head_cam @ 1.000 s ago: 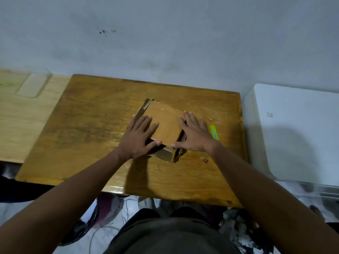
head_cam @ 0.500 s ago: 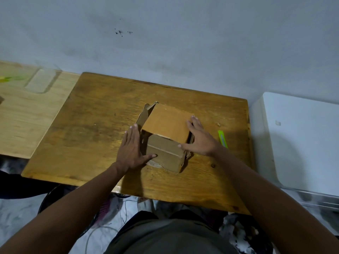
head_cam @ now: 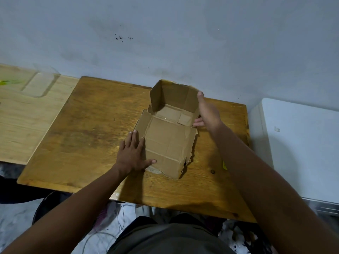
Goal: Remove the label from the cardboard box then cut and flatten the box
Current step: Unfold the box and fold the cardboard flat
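Note:
The brown cardboard box (head_cam: 168,143) lies cut open on the wooden table (head_cam: 88,140). Its near panels lie flat, while the far panels (head_cam: 174,97) still stand upright in a U shape. My left hand (head_cam: 133,153) presses flat, fingers spread, on the box's near left edge. My right hand (head_cam: 207,110) holds the right end of the upright panel, fingers along it and thumb underneath. A sliver of a yellow-green cutter (head_cam: 224,165) shows beside my right forearm, which hides most of it. No label is visible.
A lighter wooden surface (head_cam: 23,116) adjoins the table on the left, with a clear plastic piece (head_cam: 39,85) on it. A white appliance (head_cam: 300,143) stands to the right. A grey wall rises close behind. Cables and clutter lie on the floor below.
The box has gone from a squashed block under both palms to an opened sheet with far panels raised. My right hand moved up to the far panel; my left slid to the left edge.

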